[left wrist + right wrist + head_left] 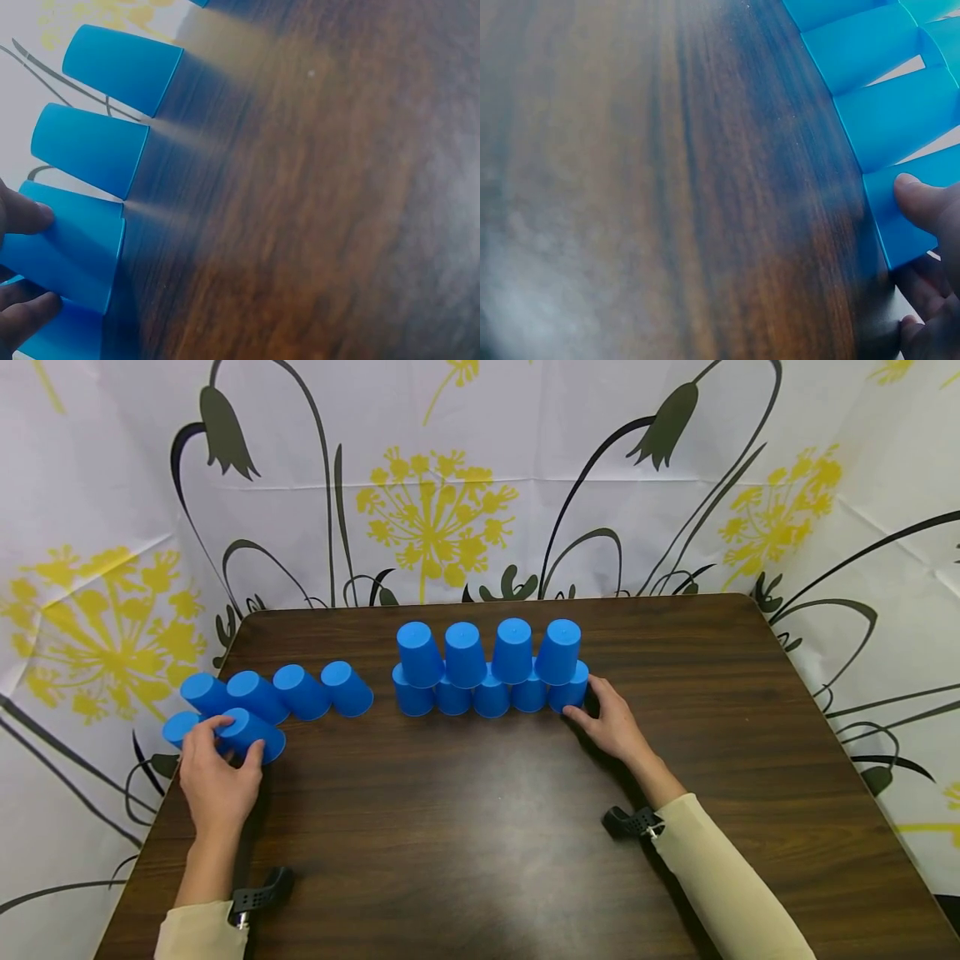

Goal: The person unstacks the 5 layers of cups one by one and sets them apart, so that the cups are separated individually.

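At the table's left, my left hand grips an upside-down blue cup, thumb on one side and fingers on the other. The left wrist view shows the thumb and fingertips against that cup. Another blue cup sits just left of it, partly hidden by the hand. Two tiers of upside-down blue cups stand at the back middle, the upper ones resting across the lower ones. My right hand holds the rightmost lower cup, its thumb on the front and fingers around the outer side.
Several more upside-down blue cups form a slanted row behind my left hand. The brown wooden table ends at a back edge near a flowered cloth. Each wrist wears a black strap.
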`<state>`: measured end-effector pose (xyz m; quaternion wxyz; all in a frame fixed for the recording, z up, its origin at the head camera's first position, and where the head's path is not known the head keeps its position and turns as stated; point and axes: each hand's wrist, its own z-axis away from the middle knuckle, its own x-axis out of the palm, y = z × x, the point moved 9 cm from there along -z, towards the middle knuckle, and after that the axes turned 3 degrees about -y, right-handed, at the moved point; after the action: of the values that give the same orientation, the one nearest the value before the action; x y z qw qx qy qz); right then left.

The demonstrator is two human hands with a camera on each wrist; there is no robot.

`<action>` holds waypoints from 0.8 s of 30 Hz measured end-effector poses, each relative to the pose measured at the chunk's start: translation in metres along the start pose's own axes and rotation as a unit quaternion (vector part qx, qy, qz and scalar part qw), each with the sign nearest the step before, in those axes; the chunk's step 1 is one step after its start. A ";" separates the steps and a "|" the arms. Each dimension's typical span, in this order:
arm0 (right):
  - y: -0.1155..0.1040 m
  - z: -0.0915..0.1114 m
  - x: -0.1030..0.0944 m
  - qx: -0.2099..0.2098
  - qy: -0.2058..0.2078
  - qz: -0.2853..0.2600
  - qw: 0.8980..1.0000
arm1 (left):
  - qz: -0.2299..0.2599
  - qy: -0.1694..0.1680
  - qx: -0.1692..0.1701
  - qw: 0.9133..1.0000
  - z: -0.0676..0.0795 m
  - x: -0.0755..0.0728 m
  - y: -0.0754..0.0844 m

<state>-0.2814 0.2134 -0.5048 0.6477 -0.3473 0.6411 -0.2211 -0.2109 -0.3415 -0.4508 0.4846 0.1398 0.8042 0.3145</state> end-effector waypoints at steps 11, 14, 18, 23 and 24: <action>0.002 0.000 0.001 0.002 0.001 0.001 1.000 | -0.005 0.008 0.006 1.000 0.000 -0.001 0.000; 0.002 0.000 0.001 0.003 0.000 0.001 1.000 | -0.009 0.012 0.014 1.000 0.001 -0.002 0.002; 0.003 0.000 0.001 0.004 0.001 0.002 1.000 | -0.020 0.031 0.048 0.998 0.002 -0.011 0.012; 0.005 0.000 0.001 0.008 0.000 0.004 1.000 | -0.029 0.077 0.118 0.990 0.003 -0.035 0.046; 0.005 0.000 0.001 0.008 0.000 0.004 1.000 | -0.027 0.082 0.134 0.987 0.003 -0.039 0.056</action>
<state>-0.2822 0.2160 -0.5089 0.6511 -0.3392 0.6410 -0.2238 -0.1941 -0.3185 -0.3890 0.4025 0.1559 0.8793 0.2013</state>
